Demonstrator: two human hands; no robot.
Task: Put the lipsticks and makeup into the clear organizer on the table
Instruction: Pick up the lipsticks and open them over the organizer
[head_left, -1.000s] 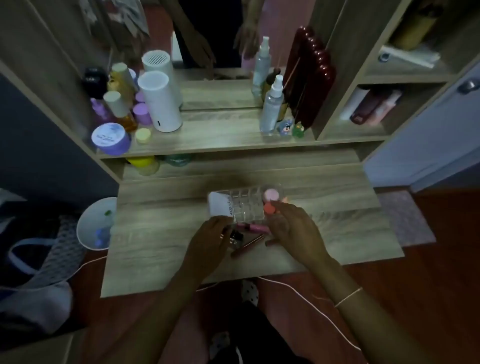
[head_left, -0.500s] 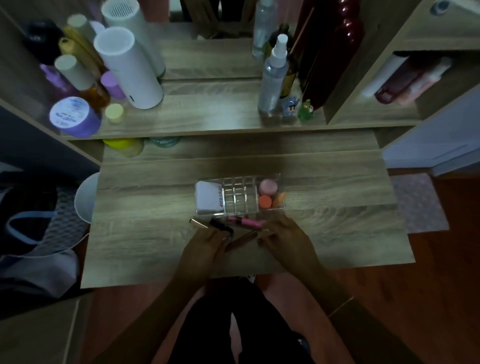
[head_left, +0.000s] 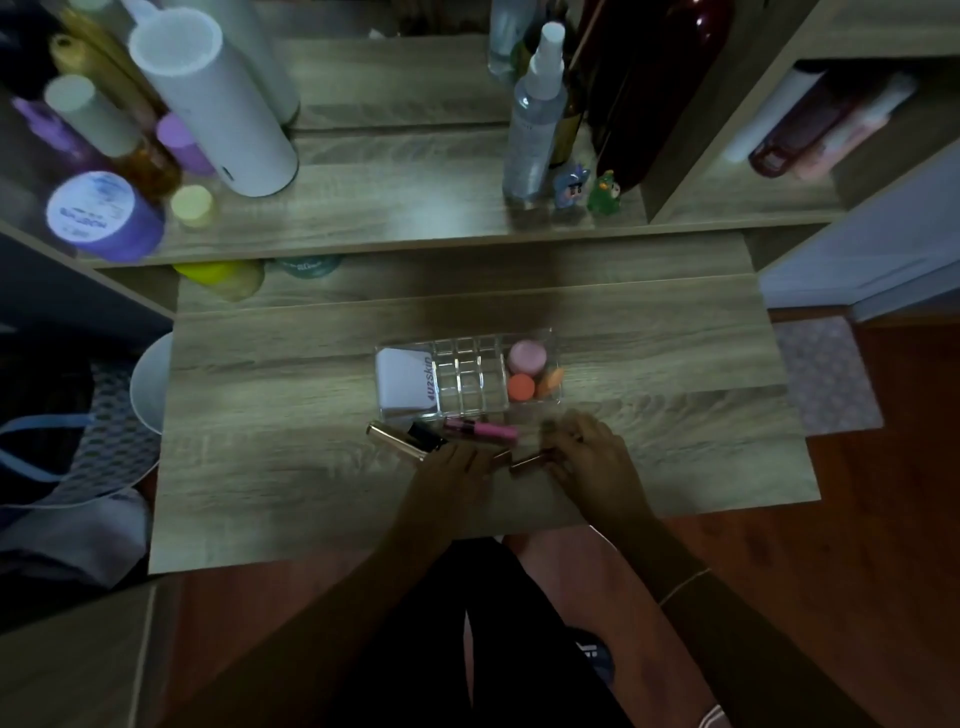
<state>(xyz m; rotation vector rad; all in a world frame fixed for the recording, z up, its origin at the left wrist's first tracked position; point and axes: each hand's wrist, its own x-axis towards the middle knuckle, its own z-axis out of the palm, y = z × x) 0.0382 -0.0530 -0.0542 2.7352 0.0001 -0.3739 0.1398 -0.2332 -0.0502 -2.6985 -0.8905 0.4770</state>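
On the wooden table (head_left: 291, 426) sits the clear organizer (head_left: 470, 375), its compartments running left to right: the left bay holds a white compact (head_left: 404, 383) with printed lettering, the middle grid of small cells looks empty, and the right bay holds a pink sponge (head_left: 527, 356), an orange sponge (head_left: 520, 387) and a paler orange piece (head_left: 550, 382) pressed against the wall. Just in front of the organizer lie the loose lipsticks — a gold tube (head_left: 396, 439), a black-capped one (head_left: 427, 435) touching it, and a pink tube (head_left: 483, 429) lying crosswise. The left hand (head_left: 453, 478) rests palm down beside them, fingers curled loosely; whether it grips anything I cannot tell. The right hand (head_left: 597, 460) is bent over a slim brown lipstick (head_left: 530, 460), its fingertips at the tube's end — a firm pinch cannot be made out in the dim light.
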